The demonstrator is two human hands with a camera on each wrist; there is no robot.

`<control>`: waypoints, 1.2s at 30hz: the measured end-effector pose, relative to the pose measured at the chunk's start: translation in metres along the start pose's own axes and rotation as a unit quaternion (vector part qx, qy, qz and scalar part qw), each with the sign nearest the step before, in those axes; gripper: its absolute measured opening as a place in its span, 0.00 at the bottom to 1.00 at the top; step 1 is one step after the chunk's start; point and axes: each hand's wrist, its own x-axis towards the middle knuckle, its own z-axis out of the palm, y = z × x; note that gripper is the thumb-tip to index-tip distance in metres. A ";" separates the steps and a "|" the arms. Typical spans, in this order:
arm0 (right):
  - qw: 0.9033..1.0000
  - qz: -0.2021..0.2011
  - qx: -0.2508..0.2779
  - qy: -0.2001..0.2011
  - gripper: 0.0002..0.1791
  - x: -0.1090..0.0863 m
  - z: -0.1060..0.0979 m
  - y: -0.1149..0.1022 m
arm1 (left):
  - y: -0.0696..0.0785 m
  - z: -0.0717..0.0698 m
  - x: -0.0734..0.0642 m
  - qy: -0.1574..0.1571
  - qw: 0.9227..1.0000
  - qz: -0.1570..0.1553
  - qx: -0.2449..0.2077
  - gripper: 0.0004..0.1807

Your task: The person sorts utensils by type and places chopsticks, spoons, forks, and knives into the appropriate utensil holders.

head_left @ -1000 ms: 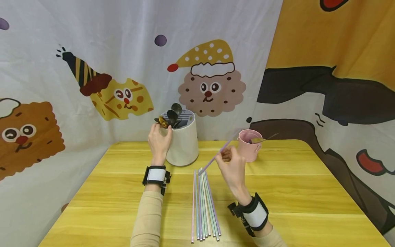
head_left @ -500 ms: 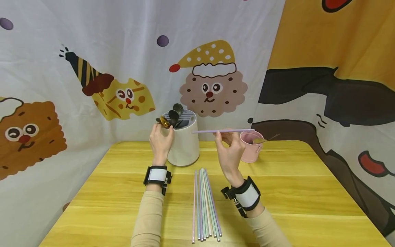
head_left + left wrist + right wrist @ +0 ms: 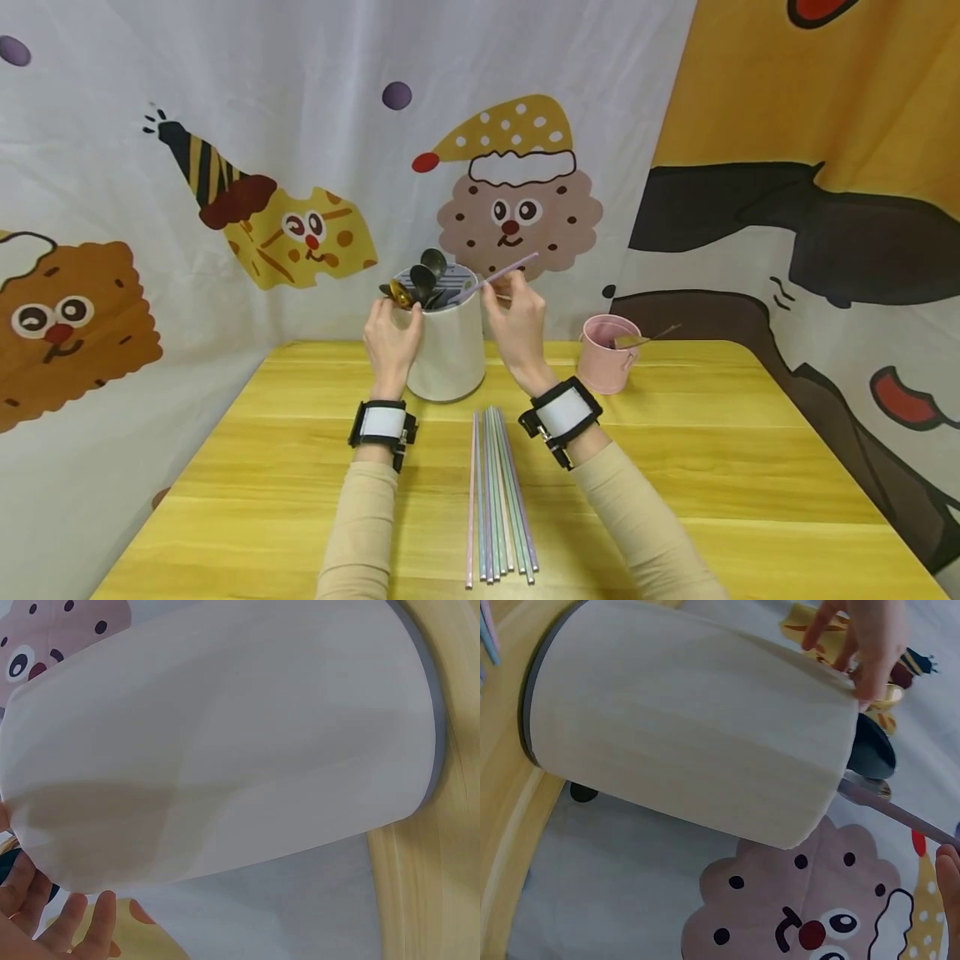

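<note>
- Head view: right hand (image 3: 519,323) pinches a purple stick (image 3: 517,266), lower end at the white holder's (image 3: 447,358) mouth, release not yet made.
- Left hand (image 3: 392,343) grips the holder's rim.
- Untouched sticks (image 3: 498,500) lie on the table (image 3: 675,467).
- Holder contains dark spoons (image 3: 422,281) and a golden spoon (image 3: 401,292); no other stick shows.
- Pink bucket (image 3: 602,368) holds something thin-stemmed.

creased cloth backdrop (image 3: 300,83), printed cartoon characters (image 3: 540,237), yellow table (image 3: 712,467)
</note>
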 end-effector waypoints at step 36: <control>0.956 0.130 -0.130 -0.228 0.10 -0.046 0.002 0.050 | 0.000 -0.002 -0.001 0.003 1.000 0.004 -0.012 0.18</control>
